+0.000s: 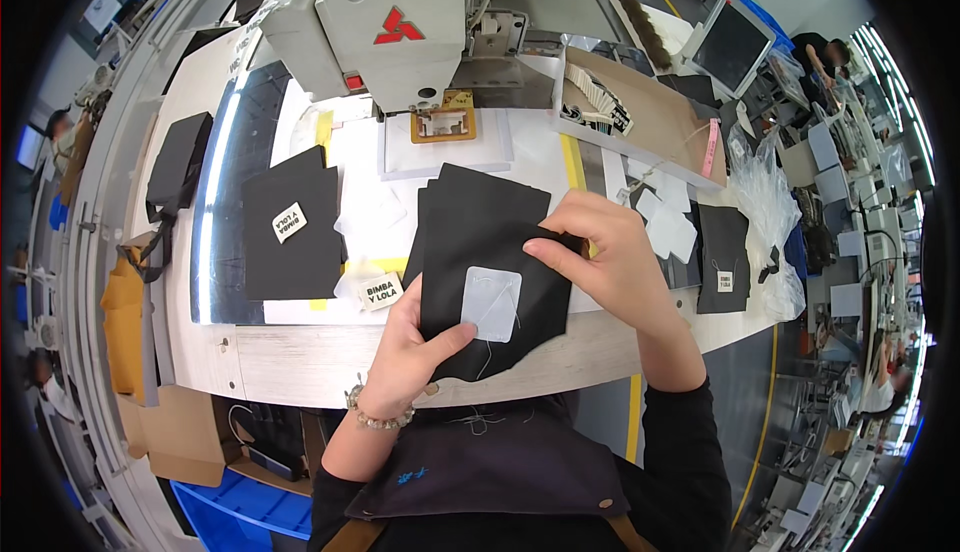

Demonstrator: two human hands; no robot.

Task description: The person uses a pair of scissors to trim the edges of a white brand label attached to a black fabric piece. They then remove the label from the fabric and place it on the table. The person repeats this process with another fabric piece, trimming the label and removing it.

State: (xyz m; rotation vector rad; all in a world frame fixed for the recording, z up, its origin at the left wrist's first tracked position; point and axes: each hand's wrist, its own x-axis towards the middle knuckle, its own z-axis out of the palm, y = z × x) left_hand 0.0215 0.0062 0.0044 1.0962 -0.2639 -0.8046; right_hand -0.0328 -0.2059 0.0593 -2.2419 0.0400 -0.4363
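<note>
A black fabric panel (475,222) is held up over the table's front edge between my two hands. My left hand (405,352) grips its lower left side, the thumb resting on the lower corner of a white rectangular backing patch (488,297). Loose pale threads trail from that patch. At the panel's upper right edge, my right hand (605,262) pinches the fabric between thumb and fingers. Beside my left hand lies a cream label (380,292) with dark lettering. More black fabric shows behind the held panel's left edge; whether it is a separate piece I cannot tell.
A white sewing machine head (390,32) with a gold clamp frame (443,127) stands beyond my hands. Stacked black panels (290,267) lie left, topped by a label (290,222). An open cardboard box (650,117) holds labels at right, near another labelled black panel (722,242) and clear plastic (765,212).
</note>
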